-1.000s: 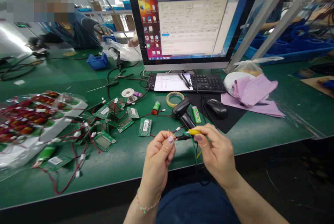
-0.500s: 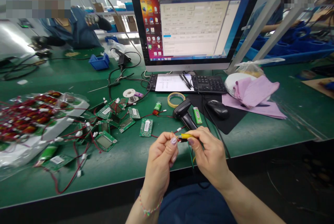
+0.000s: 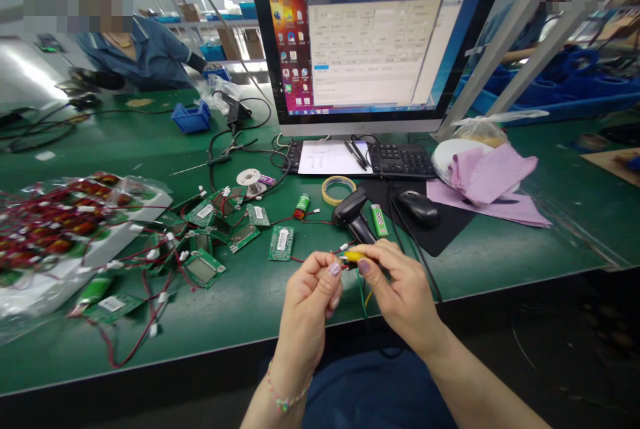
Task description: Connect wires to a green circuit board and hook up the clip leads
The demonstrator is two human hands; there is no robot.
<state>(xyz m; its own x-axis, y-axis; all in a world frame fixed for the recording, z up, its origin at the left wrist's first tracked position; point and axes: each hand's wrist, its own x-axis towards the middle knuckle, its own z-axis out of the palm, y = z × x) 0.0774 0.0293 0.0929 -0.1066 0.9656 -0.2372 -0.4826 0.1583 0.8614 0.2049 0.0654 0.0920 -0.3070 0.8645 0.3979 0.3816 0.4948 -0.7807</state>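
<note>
My left hand pinches the end of a thin red wire between thumb and forefinger, just above the table's front edge. My right hand grips a yellow clip with a green lead hanging from it, pressed against the wire end. The red wire runs left toward a small green circuit board. Both hands meet in front of a black barcode scanner.
Several green circuit boards with red wires lie scattered at left, beside a bag of parts. A monitor, keyboard, mouse, tape roll, lighter and pink cloths stand behind. Another person works at far left.
My hands have drawn closer together, bringing the yellow clip onto the wire end. The person at far left lowered an arm.
</note>
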